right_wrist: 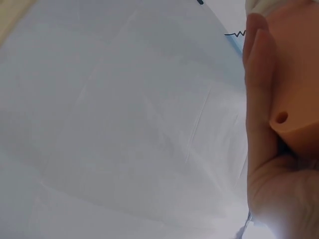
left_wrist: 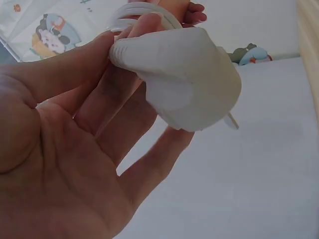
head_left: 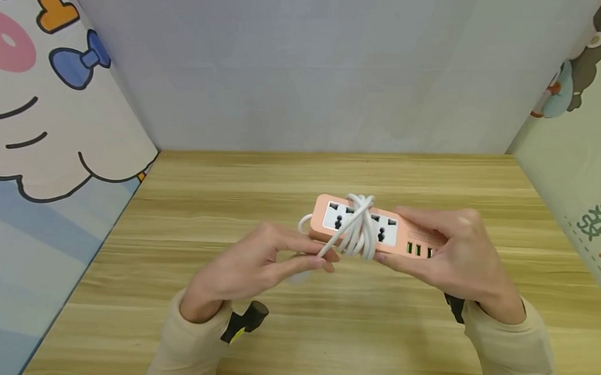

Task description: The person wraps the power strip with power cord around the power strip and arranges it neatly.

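Note:
A peach-coloured power strip (head_left: 319,217) with white socket panels is held above the wooden table, tilted slightly down to the right. Around its middle wraps a white cord (head_left: 362,228) in several turns that cross on top. My right hand (head_left: 457,253) grips the strip's right end, thumb and fingers on opposite long sides, beside the USB ports. My left hand (head_left: 258,260) pinches the cord's free end at the strip's lower left. In the left wrist view the white plug (left_wrist: 184,74) hangs by the fingertips. The right wrist view shows the strip's peach underside (right_wrist: 299,74) against my fingers.
A wood-grain table (head_left: 221,185) lies below both hands, with a pale wall (head_left: 304,72) behind it. Cartoon-printed panels stand at the left (head_left: 73,135) and right (head_left: 570,153). A black wrist camera mount (head_left: 246,318) sticks out from the left sleeve.

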Tool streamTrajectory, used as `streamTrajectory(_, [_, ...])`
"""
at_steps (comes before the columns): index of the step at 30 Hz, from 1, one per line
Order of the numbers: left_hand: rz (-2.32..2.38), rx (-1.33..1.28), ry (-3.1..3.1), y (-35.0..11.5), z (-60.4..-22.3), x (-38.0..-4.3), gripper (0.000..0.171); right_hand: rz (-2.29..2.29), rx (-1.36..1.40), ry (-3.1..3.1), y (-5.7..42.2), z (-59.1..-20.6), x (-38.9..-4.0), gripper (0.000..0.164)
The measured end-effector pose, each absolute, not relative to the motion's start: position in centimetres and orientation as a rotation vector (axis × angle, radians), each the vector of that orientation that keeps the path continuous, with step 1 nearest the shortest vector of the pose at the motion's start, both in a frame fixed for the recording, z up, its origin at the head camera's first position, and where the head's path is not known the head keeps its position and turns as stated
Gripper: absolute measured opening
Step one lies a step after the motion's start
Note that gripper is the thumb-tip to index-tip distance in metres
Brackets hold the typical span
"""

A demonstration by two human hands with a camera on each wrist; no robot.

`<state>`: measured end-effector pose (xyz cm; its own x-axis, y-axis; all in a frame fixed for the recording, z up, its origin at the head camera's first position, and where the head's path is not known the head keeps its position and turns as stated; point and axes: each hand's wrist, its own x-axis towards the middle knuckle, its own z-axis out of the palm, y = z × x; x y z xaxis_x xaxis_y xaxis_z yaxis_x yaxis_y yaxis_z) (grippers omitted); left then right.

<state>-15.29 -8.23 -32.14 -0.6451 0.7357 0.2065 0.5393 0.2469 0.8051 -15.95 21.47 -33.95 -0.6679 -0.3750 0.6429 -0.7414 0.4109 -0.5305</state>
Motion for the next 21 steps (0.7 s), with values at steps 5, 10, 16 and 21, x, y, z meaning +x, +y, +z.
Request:
streamTrajectory(5, [1.26, 1.23, 2.34, -8.1, -32.4, -15.6, 0.021, 1.186, 0.911, -2.259, 21.5, -33.8, -15.8, 0.052])
streamTrajectory(10, [1.255, 1.253, 2.234, -7.9, -33.1, -16.2, 0.022, 1.22, 0.914, -2.255, 21.6, -33.7, -15.7, 0.054])
streamTrajectory(16, [1.28, 1.359, 2.037, -7.4, -34.7, -18.0, 0.024, 1.256, 0.92, -2.245, 21.6, -33.6, -15.7, 0.053])
streamTrajectory(21, [1.402, 1.352, 1.835, -6.8, -35.9, -19.2, 0.033, 1.338, 0.926, -2.245, 21.5, -33.5, -15.5, 0.053])
